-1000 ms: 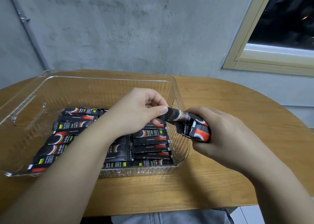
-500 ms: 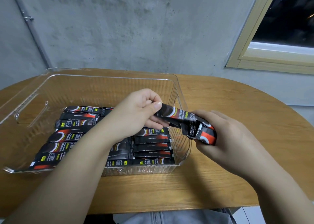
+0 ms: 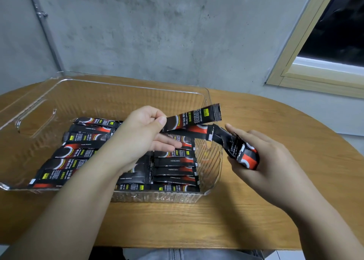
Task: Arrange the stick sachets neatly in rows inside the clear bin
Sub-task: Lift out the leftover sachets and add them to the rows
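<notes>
Head view: left hand (image 3: 141,133) pinches a stick sachet (image 3: 192,117) — long axis crosswise, above the clear bin (image 3: 110,86); right hand (image 3: 262,159) clutches a bundle (image 3: 239,151) alongside.

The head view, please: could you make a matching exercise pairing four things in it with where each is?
Things:
1. left hand
2. right hand
3. clear bin
4. window

Places:
A. upper right, in the wall
B. over the bin, pinching one sachet
C. on the table, sachets inside
D. right of the bin, gripping a bundle

Pairs: 1-B, 2-D, 3-C, 4-A
</notes>
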The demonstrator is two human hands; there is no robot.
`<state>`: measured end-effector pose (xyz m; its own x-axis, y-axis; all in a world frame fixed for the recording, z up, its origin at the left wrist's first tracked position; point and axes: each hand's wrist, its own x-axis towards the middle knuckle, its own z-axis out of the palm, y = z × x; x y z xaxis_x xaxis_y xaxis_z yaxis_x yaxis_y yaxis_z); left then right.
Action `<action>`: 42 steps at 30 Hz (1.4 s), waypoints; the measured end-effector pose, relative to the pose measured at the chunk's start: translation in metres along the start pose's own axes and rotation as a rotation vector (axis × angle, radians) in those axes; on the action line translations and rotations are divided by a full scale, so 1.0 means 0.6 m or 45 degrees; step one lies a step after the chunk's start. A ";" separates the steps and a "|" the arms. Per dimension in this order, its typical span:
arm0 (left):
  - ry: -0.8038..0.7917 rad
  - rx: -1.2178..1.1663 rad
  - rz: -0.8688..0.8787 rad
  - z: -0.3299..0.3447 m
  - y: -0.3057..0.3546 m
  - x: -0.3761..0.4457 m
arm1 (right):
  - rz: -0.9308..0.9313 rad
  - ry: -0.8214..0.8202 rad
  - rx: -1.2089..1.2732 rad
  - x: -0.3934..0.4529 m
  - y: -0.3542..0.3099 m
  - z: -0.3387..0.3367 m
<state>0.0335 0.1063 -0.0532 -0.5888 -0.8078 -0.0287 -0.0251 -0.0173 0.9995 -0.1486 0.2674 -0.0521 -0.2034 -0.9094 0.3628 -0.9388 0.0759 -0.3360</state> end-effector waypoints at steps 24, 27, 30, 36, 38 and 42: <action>-0.241 1.297 -0.117 0.013 -0.084 0.005 | 0.072 0.075 0.123 -0.001 0.037 0.007; -0.292 1.462 -0.052 0.014 -0.082 0.011 | 0.077 0.072 0.126 -0.003 0.038 0.007; -0.343 1.507 -0.040 0.011 -0.082 0.014 | 0.087 0.084 0.129 -0.004 0.040 0.008; -0.354 1.463 -0.024 -0.001 -0.077 0.010 | 0.100 0.084 0.140 -0.007 0.042 0.008; -0.347 1.453 -0.015 -0.004 -0.075 0.008 | 0.103 0.084 0.144 -0.007 0.042 0.008; -0.356 1.435 0.073 -0.011 -0.082 0.010 | 0.101 0.083 0.145 -0.006 0.041 0.009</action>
<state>0.0366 0.0986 -0.1022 -0.7667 -0.6297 -0.1252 -0.6144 0.6629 0.4279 -0.1694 0.2705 -0.0663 -0.2970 -0.8735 0.3856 -0.8821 0.0964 -0.4611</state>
